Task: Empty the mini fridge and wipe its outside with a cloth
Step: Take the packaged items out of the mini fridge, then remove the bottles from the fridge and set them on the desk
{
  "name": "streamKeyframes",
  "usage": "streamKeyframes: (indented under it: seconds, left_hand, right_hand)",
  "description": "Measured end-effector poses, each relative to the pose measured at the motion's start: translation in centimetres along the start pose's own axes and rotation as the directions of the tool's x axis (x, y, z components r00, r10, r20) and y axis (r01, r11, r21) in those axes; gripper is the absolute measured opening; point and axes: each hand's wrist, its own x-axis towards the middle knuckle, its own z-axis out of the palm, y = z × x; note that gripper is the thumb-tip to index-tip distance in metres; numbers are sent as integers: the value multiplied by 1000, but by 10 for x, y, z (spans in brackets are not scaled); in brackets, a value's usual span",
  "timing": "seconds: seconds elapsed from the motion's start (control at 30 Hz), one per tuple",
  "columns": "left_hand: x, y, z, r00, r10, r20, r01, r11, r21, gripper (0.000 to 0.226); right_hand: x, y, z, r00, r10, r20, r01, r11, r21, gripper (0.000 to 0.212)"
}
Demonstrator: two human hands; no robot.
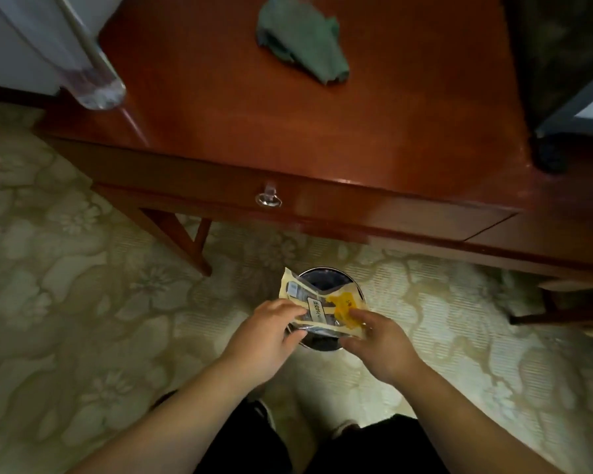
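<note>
Both hands hold a flat cream and yellow food packet [317,304] over a round dark waste bin [326,343] on the carpet. My left hand [264,336] pinches the packet's left side. My right hand [377,340] pinches its right, yellow end. A crumpled green cloth [303,41] lies on the wooden desk [254,124] at the back. The dark mini fridge [562,63] stands on the desk at the far right, its inside hidden.
A clear plastic bottle [96,83] blurs across the desk's left corner. The desk has a drawer with a ring handle [268,199]. Patterned carpet [83,268] covers the floor. My legs and shoes show at the bottom edge.
</note>
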Motion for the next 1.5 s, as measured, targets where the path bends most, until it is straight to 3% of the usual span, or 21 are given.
streamKeyframes:
  seconds: [0.17,0.3,0.53,0.67,0.87,1.07,1.23,1.5]
  left_hand:
    - [64,-69,91,998,46,31,-47,999,16,40]
    - [104,-101,136,996,63,59,-66,997,47,43]
    - [105,-85,125,991,63,115,-76,991,108,60]
    - [67,-20,55,991,107,79,-112,991,74,59]
    - [-11,131,-106,982,180,55,-184,980,77,58]
    - [-45,274,-241,932,360,46,-362,912,191,60]
    - [-20,357,-269,868,495,26,-485,837,255,62]
    - [37,478,-261,822,566,-65,-524,795,304,66]
  right_hand:
    - [94,61,58,1000,-20,0,20,999,-44,57]
    - [143,91,79,999,-11,-36,8,996,-90,67]
    - [123,84,52,998,-11,-65,4,994,-111,88]
    - [41,39,-7,994,-74,-83,69,995,-67,79]
    - [-130,-53,-134,987,-93,-133,92,996,-11,82]
    - [-256,-107,-266,934,-127,-335,131,991,-13,79]
    - [-278,-96,-339,861,-139,-489,174,984,27,77]
    - [-254,-55,-478,778,-170,-605,183,982,-40,74]
